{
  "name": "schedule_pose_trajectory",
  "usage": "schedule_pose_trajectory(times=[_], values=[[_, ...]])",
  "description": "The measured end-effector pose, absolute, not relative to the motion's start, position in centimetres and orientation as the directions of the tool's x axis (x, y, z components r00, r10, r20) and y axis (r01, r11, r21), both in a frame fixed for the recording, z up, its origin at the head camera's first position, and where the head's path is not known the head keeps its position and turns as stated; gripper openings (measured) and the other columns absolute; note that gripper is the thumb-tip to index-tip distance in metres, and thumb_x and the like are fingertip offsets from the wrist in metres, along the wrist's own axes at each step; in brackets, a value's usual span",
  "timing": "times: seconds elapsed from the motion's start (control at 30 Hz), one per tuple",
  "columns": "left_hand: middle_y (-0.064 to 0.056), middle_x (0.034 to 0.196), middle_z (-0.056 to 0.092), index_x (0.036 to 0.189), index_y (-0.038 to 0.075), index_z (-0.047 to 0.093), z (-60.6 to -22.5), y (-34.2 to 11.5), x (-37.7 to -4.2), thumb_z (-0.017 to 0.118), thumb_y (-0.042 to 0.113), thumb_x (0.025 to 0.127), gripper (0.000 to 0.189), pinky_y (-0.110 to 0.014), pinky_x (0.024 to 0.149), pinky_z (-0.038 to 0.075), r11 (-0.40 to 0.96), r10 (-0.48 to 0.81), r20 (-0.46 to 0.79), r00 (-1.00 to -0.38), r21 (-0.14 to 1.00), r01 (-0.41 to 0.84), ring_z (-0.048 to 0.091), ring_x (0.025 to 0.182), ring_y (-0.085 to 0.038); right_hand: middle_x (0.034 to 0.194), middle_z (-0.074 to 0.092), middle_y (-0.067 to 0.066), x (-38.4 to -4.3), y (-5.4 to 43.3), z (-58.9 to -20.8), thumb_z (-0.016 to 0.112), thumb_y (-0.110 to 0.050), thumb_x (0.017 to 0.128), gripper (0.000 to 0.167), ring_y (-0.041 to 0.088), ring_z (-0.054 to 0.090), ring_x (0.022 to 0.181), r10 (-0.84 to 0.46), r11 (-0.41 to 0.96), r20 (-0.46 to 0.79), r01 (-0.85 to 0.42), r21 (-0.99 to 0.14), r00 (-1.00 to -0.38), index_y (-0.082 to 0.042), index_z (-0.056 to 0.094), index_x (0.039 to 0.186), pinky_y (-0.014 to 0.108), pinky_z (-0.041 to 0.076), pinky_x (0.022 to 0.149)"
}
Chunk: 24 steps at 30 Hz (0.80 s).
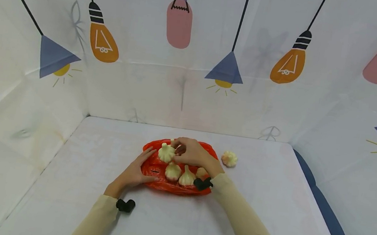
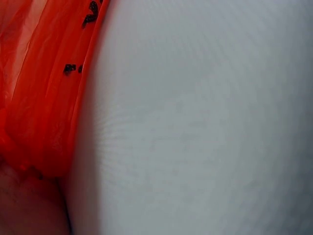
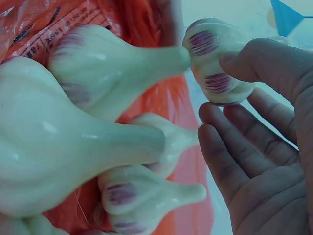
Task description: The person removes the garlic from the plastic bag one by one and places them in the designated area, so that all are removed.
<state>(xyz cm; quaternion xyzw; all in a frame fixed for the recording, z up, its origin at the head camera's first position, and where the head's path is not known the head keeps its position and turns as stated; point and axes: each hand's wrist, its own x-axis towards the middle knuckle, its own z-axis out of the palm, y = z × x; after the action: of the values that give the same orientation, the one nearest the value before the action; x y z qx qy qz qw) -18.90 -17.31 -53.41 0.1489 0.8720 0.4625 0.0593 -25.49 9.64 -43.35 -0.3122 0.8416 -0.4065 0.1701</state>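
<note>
A red plastic bag (image 1: 154, 170) with black print lies spread on the table under several garlic bulbs. My right hand (image 1: 191, 151) is over the bag's far side. In the right wrist view, its thumb and fingertips pinch a garlic bulb with purple streaks (image 3: 210, 63). Other bulbs with long pale stems crowd beside that hand, including a large garlic bulb (image 3: 44, 142). My left hand (image 1: 135, 169) rests on the bag's left edge, thumb and fingers spread apart. The left wrist view catches mostly tabletop, with a fold of the bag (image 2: 44, 98) at its left.
One loose garlic bulb (image 1: 229, 159) sits on the white table (image 1: 252, 202), right of the bag. Behind the table hangs a white cloth (image 1: 136, 88) printed with lamps and bulbs. Dark blue padding (image 1: 324, 210) runs along the right table edge.
</note>
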Motion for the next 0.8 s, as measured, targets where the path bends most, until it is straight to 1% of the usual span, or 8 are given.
schedule_pose_trajectory(times=[0.13, 0.27, 0.37, 0.47, 0.57, 0.63, 0.8], values=[[-0.007, 0.173, 0.019, 0.162, 0.021, 0.033, -53.5, -17.3, -18.9, 0.087, 0.042, 0.076, 0.104, -0.069, 0.122, 0.022, 0.529, 0.317, 0.034, -0.948, 0.823, 0.206, 0.019, 0.158, -0.040, 0.115, 0.070, -0.002, -25.4, 10.5, -43.0, 0.076, -0.021, 0.089, 0.032, 0.012, 0.070, 0.104, -0.638, 0.475, -0.024, -0.368, -0.800, -0.770, -0.018, 0.067, 0.119, 0.031, 0.060, 0.090], [-0.004, 0.172, 0.020, 0.162, 0.020, 0.033, -53.5, -17.2, -18.9, 0.088, 0.046, 0.076, 0.105, -0.068, 0.122, 0.023, 0.525, 0.316, 0.054, -0.947, 0.821, 0.222, 0.020, 0.158, -0.039, 0.117, 0.072, -0.001, -25.3, 11.3, -42.4, 0.079, -0.023, 0.087, 0.032, 0.016, 0.070, 0.107, -0.604, 0.460, -0.011, -0.338, -0.821, -0.797, -0.019, 0.068, 0.118, 0.035, 0.059, 0.092], [-0.004, 0.172, 0.020, 0.162, 0.018, 0.033, -53.5, -17.2, -18.9, 0.088, 0.047, 0.075, 0.107, -0.068, 0.122, 0.023, 0.518, 0.315, 0.060, -0.947, 0.825, 0.225, 0.020, 0.158, -0.039, 0.119, 0.073, 0.001, -25.2, 12.0, -42.2, 0.079, -0.022, 0.087, 0.034, 0.019, 0.071, 0.108, -0.584, 0.456, 0.002, -0.330, -0.827, -0.812, -0.018, 0.068, 0.119, 0.037, 0.059, 0.094], [-0.004, 0.173, 0.020, 0.162, 0.016, 0.033, -53.4, -17.2, -18.8, 0.088, 0.046, 0.075, 0.107, -0.069, 0.122, 0.023, 0.517, 0.316, 0.054, -0.947, 0.827, 0.219, 0.019, 0.158, -0.040, 0.119, 0.073, 0.002, -25.2, 12.8, -42.1, 0.080, -0.023, 0.088, 0.036, 0.019, 0.071, 0.109, -0.568, 0.467, 0.010, -0.332, -0.820, -0.823, -0.017, 0.068, 0.121, 0.037, 0.060, 0.094], [-0.004, 0.173, 0.020, 0.162, 0.016, 0.033, -53.3, -17.2, -18.9, 0.088, 0.047, 0.075, 0.108, -0.069, 0.122, 0.022, 0.526, 0.314, 0.050, -0.948, 0.823, 0.217, 0.018, 0.158, -0.039, 0.119, 0.073, 0.003, -25.2, 13.7, -42.0, 0.080, -0.025, 0.088, 0.037, 0.019, 0.071, 0.109, -0.542, 0.486, 0.012, -0.325, -0.812, -0.840, -0.018, 0.068, 0.122, 0.038, 0.059, 0.093], [-0.003, 0.173, 0.020, 0.162, 0.016, 0.033, -53.3, -17.2, -18.9, 0.088, 0.047, 0.075, 0.107, -0.068, 0.122, 0.022, 0.533, 0.313, 0.051, -0.948, 0.817, 0.220, 0.018, 0.158, -0.038, 0.120, 0.073, 0.004, -25.1, 14.3, -41.9, 0.080, -0.025, 0.088, 0.038, 0.022, 0.071, 0.110, -0.526, 0.485, 0.021, -0.320, -0.814, -0.851, -0.016, 0.068, 0.123, 0.040, 0.059, 0.095], [-0.004, 0.173, 0.019, 0.162, 0.014, 0.034, -53.3, -17.2, -19.0, 0.089, 0.045, 0.076, 0.107, -0.068, 0.123, 0.021, 0.541, 0.312, 0.050, -0.949, 0.811, 0.221, 0.017, 0.159, -0.038, 0.123, 0.071, 0.007, -24.8, 15.5, -41.6, 0.081, -0.021, 0.087, 0.037, 0.026, 0.071, 0.112, -0.490, 0.479, 0.040, -0.307, -0.822, -0.871, -0.014, 0.068, 0.121, 0.044, 0.058, 0.097]])
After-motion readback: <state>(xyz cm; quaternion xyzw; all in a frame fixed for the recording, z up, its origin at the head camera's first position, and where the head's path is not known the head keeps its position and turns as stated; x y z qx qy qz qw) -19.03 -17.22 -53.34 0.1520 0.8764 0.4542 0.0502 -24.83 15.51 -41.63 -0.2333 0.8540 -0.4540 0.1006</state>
